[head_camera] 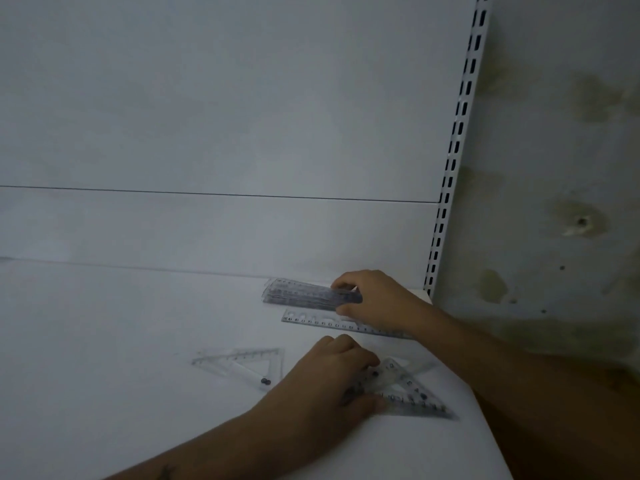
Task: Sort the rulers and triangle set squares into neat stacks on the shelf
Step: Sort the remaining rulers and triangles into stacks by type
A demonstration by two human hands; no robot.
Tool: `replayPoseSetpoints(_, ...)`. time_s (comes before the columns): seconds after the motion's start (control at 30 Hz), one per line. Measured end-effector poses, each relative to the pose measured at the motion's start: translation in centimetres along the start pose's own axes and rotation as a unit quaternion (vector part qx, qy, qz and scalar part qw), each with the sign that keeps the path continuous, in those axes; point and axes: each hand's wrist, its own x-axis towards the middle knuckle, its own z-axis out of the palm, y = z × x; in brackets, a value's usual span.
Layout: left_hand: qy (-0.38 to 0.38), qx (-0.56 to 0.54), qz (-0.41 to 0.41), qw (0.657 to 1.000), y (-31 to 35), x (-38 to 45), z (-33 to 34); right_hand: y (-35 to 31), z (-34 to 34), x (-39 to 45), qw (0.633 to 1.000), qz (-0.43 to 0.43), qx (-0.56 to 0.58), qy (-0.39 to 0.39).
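Observation:
A stack of clear rulers (298,294) lies at the back right of the white shelf (121,341). My right hand (377,301) grips its right end, fingers behind and thumb in front. One single ruler (322,322) lies flat just in front of the stack, partly under my right wrist. My left hand (332,375) pinches the left edge of a stack of clear triangle set squares (408,389) near the shelf's right front edge. Another set square (242,363) lies alone to the left of my left hand.
The shelf's white back panel (207,133) rises behind the rulers. A slotted upright (453,161) marks the right end of the shelf. Beyond it is a stained wall (554,168), and the shelf's right edge drops off past the set squares.

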Motion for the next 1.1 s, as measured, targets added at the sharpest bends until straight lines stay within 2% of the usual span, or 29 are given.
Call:
replayPoseSetpoints(0.17, -0.007, -0.027, -0.004, 1.000, -0.2, 0.1, 0.0, -0.3, -0.7, 0.6, 0.998, 0.007, 0.013, -0.054)
replayPoseSetpoints(0.47, -0.008, -0.053, -0.022, 0.998, -0.8, 0.1, -0.2, -1.1, -0.2, 1.1, 0.999, 0.023, -0.029, -0.021)
replayPoseSetpoints(0.57, -0.006, -0.054, -0.030, 0.998, -0.6, 0.3, -0.2, -1.6, 0.1, 1.0, 0.997, 0.025, -0.076, -0.010)
replayPoseSetpoints(0.7, 0.000, -0.077, -0.033, 0.997, -0.7, 0.2, -0.7, -2.1, -0.4, 0.4, 0.992, 0.010, -0.118, -0.032)
replayPoseSetpoints(0.9, 0.062, -0.108, -0.084, 0.989, -2.6, -0.2, -4.9, -3.6, -3.2, -0.4, 0.991, -0.048, -0.125, 0.021)
replayPoseSetpoints(1.1, 0.102, -0.099, -0.125, 0.982, -7.5, -3.4, -10.8, -7.1, -3.9, 0.2, 0.990, -0.045, -0.132, 0.015)
